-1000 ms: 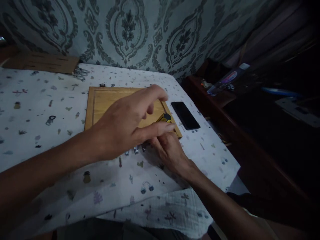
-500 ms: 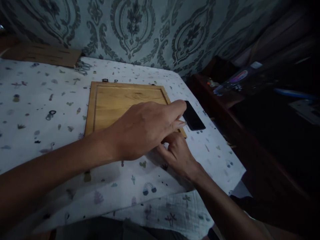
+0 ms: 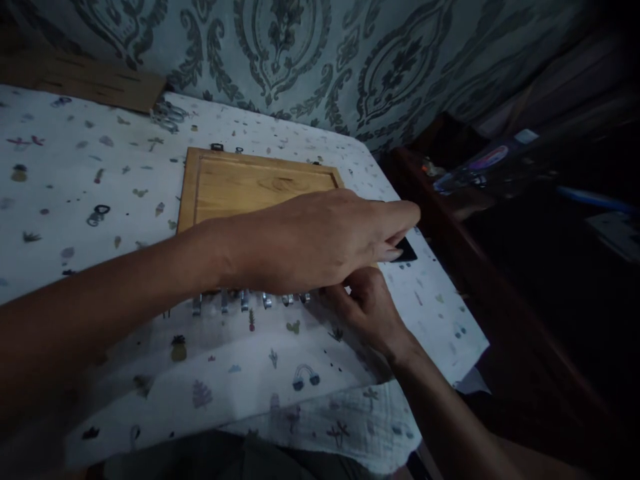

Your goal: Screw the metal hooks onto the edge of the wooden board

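Note:
A wooden panel (image 3: 265, 187) with a raised border lies on the patterned cloth, its near right part hidden by my hands. Several shiny metal clips (image 3: 245, 300) stick out along its near edge. Stretched across the panel, my left hand (image 3: 325, 237) has its fingers curled and pressed together near the right edge; what they pinch, if anything, is hidden. Just below it, my right hand (image 3: 367, 303) is closed at the panel's near right corner, with its fingertips out of sight. A flat black phone-like slab (image 3: 407, 251) peeks out behind my left fingers.
A printed white cloth (image 3: 125, 200) covers the table. Brown cardboard (image 3: 100, 83) and a pair of scissors (image 3: 169, 115) lie at the back left. Beyond the table's right edge are a clear plastic bottle (image 3: 487, 161) and a dark wooden ledge (image 3: 480, 260).
My left hand has shifted right, now covering most of the black slab. Metal clips along the panel's near edge have come into sight. My right hand stays at the corner.

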A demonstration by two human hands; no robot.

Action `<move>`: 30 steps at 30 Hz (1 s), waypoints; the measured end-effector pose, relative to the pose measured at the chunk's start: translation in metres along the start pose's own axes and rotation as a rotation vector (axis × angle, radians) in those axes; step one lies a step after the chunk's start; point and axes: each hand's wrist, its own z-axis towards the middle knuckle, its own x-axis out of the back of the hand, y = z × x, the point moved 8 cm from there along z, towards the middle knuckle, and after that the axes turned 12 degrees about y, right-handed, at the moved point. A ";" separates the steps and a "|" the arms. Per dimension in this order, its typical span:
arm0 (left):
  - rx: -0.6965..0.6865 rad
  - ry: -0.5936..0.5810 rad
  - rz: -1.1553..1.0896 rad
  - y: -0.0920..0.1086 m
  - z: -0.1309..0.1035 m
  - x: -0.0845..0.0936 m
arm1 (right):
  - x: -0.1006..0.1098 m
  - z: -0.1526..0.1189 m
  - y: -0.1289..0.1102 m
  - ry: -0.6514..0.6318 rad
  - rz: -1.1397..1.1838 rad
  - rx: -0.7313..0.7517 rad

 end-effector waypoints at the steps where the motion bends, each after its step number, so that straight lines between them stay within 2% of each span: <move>1: -0.007 -0.011 -0.024 0.000 0.000 0.000 | 0.000 0.000 0.000 0.003 -0.004 0.000; 7: -0.071 -0.042 -0.061 0.001 0.002 0.000 | -0.001 -0.003 -0.006 0.013 0.026 -0.013; 12: -0.074 -0.013 -0.075 -0.001 0.002 0.001 | -0.003 -0.005 -0.009 -0.058 0.133 -0.031; 15: -0.066 -0.024 -0.088 -0.002 0.004 0.001 | -0.003 -0.007 -0.005 -0.084 0.130 -0.007; 21: -0.044 -0.068 -0.077 -0.001 0.006 0.000 | -0.004 -0.010 -0.002 -0.048 0.071 0.056; 24: -0.012 -0.039 -0.093 -0.002 0.005 -0.002 | -0.004 -0.010 -0.004 -0.045 0.075 0.059; 30: 0.087 0.105 -0.222 -0.010 -0.001 -0.006 | 0.000 -0.010 -0.009 -0.024 -0.002 0.099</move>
